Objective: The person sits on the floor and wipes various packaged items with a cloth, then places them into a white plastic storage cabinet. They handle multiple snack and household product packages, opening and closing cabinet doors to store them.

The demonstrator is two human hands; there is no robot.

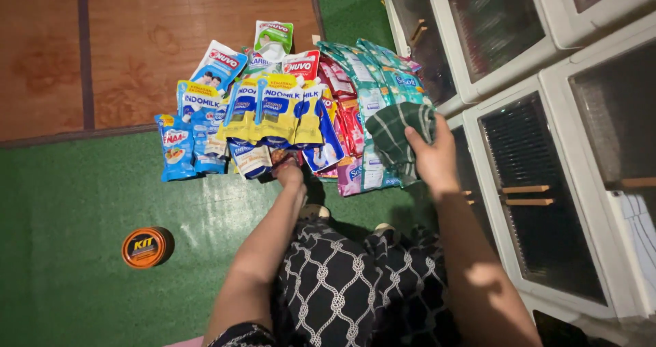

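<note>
My right hand (432,157) grips a dark green checked cloth (396,131) above the right side of a heap of sachets and pouches on the green floor. My left hand (289,175) reaches down to the front edge of the heap, fingers closed on a small brown packet (279,157); the grip is partly hidden. Yellow-and-blue pouches (273,108) lie in the middle. Red sachet strips (347,118) and teal sachet strips (383,73) lie to the right. Blue packets (176,145) sit at the left.
A round orange tin (144,247) lies on the green floor at lower left. White plastic drawer units (547,149) with wooden handles stand along the right. A brown mat (150,46) covers the floor behind the heap. My patterned black-and-white clothing (355,285) fills the bottom centre.
</note>
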